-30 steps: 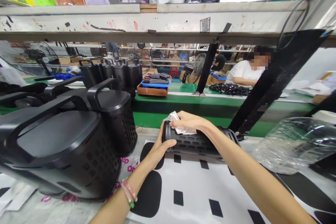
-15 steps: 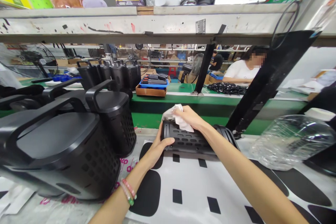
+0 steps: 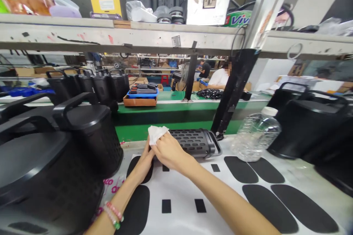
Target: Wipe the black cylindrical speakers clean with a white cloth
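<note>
A black perforated speaker point(image 3: 197, 142) lies on its side on the white sheet with black patches point(image 3: 182, 194). My right hand point(image 3: 168, 150) is closed on a white cloth point(image 3: 156, 133) and presses it against the speaker's left end. My left hand point(image 3: 145, 161) is mostly hidden behind the right one; it rests against the same left end of the speaker, fingers out of sight.
Large black speakers with handles point(image 3: 82, 132) crowd the left. A clear plastic bottle point(image 3: 255, 134) lies at the right, beside more black speakers point(image 3: 309, 125). A green conveyor point(image 3: 171, 112) runs behind, with a tray of parts point(image 3: 140, 97). A person in white point(image 3: 219, 77) sits beyond.
My right hand with the cloth has slid from the speaker's top to its left end. The camera view has swung right, so the bottle and right-hand speakers show more fully.
</note>
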Action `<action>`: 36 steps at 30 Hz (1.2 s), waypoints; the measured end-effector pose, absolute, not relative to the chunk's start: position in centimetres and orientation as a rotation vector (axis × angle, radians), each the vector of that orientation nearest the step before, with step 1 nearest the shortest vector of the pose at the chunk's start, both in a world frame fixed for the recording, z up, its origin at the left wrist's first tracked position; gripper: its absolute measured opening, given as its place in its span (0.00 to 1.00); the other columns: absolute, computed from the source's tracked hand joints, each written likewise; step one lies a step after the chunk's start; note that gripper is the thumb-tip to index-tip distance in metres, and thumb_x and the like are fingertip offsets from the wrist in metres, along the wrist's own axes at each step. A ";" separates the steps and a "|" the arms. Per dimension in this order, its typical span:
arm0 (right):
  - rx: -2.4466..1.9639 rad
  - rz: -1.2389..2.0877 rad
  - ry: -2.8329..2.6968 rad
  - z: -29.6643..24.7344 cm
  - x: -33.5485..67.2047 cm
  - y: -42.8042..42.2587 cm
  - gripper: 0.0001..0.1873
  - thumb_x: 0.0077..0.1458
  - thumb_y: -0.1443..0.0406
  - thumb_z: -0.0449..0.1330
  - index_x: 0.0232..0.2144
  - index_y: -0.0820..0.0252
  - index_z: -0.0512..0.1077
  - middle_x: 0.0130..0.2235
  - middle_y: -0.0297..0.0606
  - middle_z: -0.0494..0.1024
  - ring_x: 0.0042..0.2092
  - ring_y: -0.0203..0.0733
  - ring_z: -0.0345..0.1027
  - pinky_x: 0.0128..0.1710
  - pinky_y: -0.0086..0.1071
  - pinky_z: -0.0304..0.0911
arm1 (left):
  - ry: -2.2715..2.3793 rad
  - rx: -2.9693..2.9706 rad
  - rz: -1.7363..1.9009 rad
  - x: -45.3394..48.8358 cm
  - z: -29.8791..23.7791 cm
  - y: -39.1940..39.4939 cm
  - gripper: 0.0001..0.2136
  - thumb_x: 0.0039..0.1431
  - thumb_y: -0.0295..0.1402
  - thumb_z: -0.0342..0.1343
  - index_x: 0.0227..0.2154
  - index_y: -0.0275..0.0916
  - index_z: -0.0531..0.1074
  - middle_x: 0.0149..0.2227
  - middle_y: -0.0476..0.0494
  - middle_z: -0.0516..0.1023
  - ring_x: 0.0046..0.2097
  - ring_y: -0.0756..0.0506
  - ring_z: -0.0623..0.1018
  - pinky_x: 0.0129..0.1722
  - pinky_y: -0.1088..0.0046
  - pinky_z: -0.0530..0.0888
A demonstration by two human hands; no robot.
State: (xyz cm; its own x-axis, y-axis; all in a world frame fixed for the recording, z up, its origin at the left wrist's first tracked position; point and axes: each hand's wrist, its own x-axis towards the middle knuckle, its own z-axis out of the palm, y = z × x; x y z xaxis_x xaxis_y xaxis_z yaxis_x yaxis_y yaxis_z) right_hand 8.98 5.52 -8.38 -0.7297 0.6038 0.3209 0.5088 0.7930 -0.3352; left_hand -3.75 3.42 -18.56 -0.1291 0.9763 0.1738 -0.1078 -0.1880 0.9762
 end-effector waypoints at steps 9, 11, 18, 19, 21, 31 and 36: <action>-1.344 0.337 -1.735 -4.2 17.2 11.0 0.30 0.67 0.48 0.39 0.31 0.65 0.69 0.31 0.38 0.72 0.33 0.41 0.68 0.30 0.32 0.63 | 1.173 1.255 1.402 -3.6 -17.5 2.5 0.40 0.59 0.44 0.54 0.68 0.45 0.40 0.70 0.43 0.50 0.69 0.41 0.54 0.67 0.62 0.52; -1.399 0.218 -1.491 -3.8 22.0 10.3 0.35 0.65 0.48 0.27 0.31 0.63 0.65 0.30 0.42 0.70 0.35 0.45 0.66 0.31 0.34 0.60 | 1.159 1.297 1.412 -3.7 -17.4 1.9 0.44 0.56 0.44 0.57 0.69 0.44 0.37 0.71 0.43 0.48 0.70 0.41 0.52 0.68 0.62 0.49; -1.557 0.230 -1.492 -9.3 30.0 5.0 0.24 0.56 0.45 0.49 0.20 0.55 0.65 0.20 0.40 0.69 0.26 0.49 0.66 0.30 0.39 0.62 | 1.268 2.062 1.094 -4.5 -17.3 0.0 0.55 0.45 0.30 0.65 0.68 0.50 0.31 0.71 0.37 0.39 0.70 0.32 0.47 0.66 0.46 0.47; -1.574 0.268 -1.541 -10.3 30.0 4.6 0.24 0.56 0.46 0.49 0.21 0.56 0.68 0.21 0.42 0.72 0.28 0.52 0.69 0.31 0.41 0.64 | 1.269 2.079 1.041 -4.5 -17.2 -0.1 0.56 0.45 0.29 0.65 0.67 0.52 0.28 0.71 0.37 0.37 0.70 0.32 0.49 0.66 0.46 0.50; -1.579 0.304 -1.600 -12.0 29.9 4.2 0.24 0.57 0.48 0.48 0.28 0.57 0.74 0.32 0.48 0.79 0.38 0.58 0.73 0.38 0.44 0.67 | 1.285 1.998 0.956 -4.5 -17.0 -0.1 0.60 0.45 0.31 0.66 0.66 0.53 0.21 0.71 0.37 0.38 0.68 0.32 0.54 0.64 0.47 0.55; -1.312 0.065 -2.083 -13.7 24.3 3.2 0.26 0.62 0.56 0.44 0.50 0.54 0.76 0.53 0.45 0.75 0.60 0.60 0.61 0.64 0.58 0.47 | 1.386 1.795 1.092 -3.5 -17.1 1.0 0.54 0.44 0.34 0.65 0.68 0.40 0.35 0.69 0.33 0.50 0.69 0.33 0.54 0.67 0.50 0.47; -0.838 -0.085 -2.570 -10.9 14.6 0.5 0.24 0.64 0.62 0.44 0.56 0.46 0.70 0.59 0.34 0.70 0.63 0.50 0.58 0.67 0.46 0.46 | 1.328 1.809 1.182 -3.6 -17.5 0.8 0.57 0.39 0.28 0.67 0.68 0.42 0.35 0.66 0.32 0.58 0.64 0.31 0.64 0.64 0.50 0.59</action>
